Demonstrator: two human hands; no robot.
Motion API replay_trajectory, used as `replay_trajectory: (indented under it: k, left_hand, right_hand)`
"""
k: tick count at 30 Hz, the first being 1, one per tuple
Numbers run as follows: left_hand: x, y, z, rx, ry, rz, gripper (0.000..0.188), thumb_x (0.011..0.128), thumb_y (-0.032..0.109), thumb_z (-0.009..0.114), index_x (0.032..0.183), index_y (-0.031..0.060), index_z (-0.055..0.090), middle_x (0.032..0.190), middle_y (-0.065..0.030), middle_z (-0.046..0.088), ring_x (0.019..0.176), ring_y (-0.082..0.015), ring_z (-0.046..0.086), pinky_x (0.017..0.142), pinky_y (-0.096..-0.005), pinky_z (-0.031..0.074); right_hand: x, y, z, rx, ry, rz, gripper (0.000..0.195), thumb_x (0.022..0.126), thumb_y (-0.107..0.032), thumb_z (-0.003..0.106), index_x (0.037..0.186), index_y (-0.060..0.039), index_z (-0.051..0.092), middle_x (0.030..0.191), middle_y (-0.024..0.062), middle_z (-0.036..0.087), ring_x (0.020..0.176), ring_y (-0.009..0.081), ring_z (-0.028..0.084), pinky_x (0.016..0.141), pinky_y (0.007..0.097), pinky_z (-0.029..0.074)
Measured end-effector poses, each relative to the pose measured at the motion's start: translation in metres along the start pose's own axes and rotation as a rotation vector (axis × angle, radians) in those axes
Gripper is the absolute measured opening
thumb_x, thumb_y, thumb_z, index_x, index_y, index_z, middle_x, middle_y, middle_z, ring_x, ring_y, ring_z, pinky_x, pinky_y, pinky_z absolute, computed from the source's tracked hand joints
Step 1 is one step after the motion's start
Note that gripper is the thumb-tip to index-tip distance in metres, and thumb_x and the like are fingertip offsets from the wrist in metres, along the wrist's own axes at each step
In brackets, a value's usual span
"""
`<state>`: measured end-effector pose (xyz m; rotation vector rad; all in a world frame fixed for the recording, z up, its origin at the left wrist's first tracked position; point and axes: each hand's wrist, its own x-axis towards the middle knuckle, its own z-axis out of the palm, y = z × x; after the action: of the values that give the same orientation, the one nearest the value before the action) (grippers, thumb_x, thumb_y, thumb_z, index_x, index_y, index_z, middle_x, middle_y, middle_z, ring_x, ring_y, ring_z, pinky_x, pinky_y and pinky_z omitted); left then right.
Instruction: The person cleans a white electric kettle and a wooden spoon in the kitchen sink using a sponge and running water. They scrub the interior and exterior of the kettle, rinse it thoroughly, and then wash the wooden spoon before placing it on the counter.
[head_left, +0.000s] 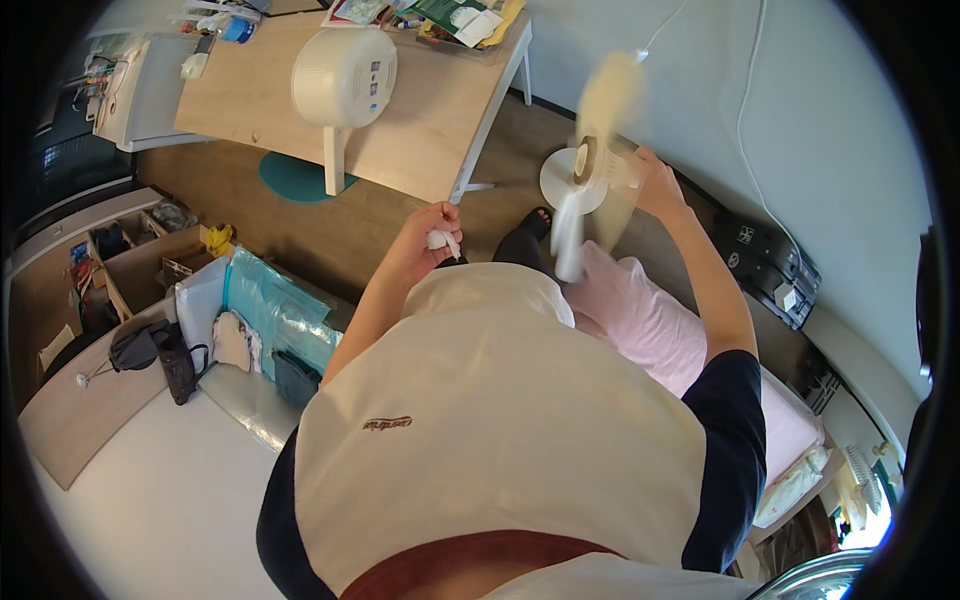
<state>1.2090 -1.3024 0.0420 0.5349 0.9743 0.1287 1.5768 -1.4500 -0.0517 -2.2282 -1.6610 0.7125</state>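
My left hand (426, 238), in front of my waist, is closed around a crumpled white tissue or cloth (442, 241). On my right, my right hand (660, 184) grips a white and cream fan (585, 161) beside its hub; the exact part under my fingers is partly hidden. The fan's blades (613, 94) are blurred, one pointing up and others down, and no guard shows around them. Beneath the fan is its round white base (553, 180) on the brown floor.
A wooden desk (420, 124) stands ahead, with a cream cylindrical appliance (341, 75) at its near edge. A black suitcase (772, 262) lies by the right wall, near a hanging white cable (742, 127). Pink bedding (660, 322) is right of my legs. Wooden compartments (146, 262) stand left.
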Motion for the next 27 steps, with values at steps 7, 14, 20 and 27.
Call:
replay_trajectory:
  k: [7,14,20,27]
  left_hand:
    - [-0.004,-0.011,-0.016,-0.104,0.005,0.015,0.007,0.080,0.013,0.053,0.086,0.0094,0.051,0.073,0.0010,0.048,0.068,-0.0122,0.048,0.061,-0.0260,0.042]
    - [-0.006,-0.016,-0.023,-0.154,0.052,0.020,0.019,0.083,0.027,0.052,0.085,0.0083,0.055,0.068,0.0013,0.049,0.064,-0.0133,0.052,0.055,-0.0263,0.041]
    - [-0.008,-0.017,-0.028,-0.179,0.065,0.018,0.020,0.084,0.028,0.052,0.085,0.0083,0.055,0.067,0.0014,0.050,0.062,-0.0131,0.052,0.053,-0.0258,0.039]
    - [-0.006,-0.023,-0.028,-0.204,0.090,0.011,0.019,0.085,0.026,0.051,0.086,0.0079,0.055,0.067,0.0011,0.050,0.063,-0.0133,0.052,0.053,-0.0254,0.039]
  right_hand:
    - [0.008,-0.009,0.007,-0.008,0.086,-0.047,0.054,0.067,-0.024,0.075,0.116,-0.0096,0.058,0.105,0.0103,0.054,0.092,0.0315,0.059,0.080,0.0417,0.049]
    - [0.010,-0.012,0.000,-0.033,-0.008,0.015,0.051,0.068,-0.024,0.074,0.114,-0.0099,0.058,0.103,0.0101,0.054,0.092,0.0317,0.059,0.079,0.0420,0.049]
    - [0.006,0.006,-0.001,-0.060,-0.015,0.034,0.055,0.069,-0.025,0.073,0.120,-0.0154,0.055,0.108,0.0099,0.054,0.095,0.0326,0.059,0.084,0.0427,0.049]
    - [0.010,0.017,0.005,-0.070,0.003,0.024,0.057,0.071,-0.037,0.070,0.121,-0.0148,0.055,0.115,0.0121,0.055,0.101,0.0327,0.057,0.085,0.0416,0.048]
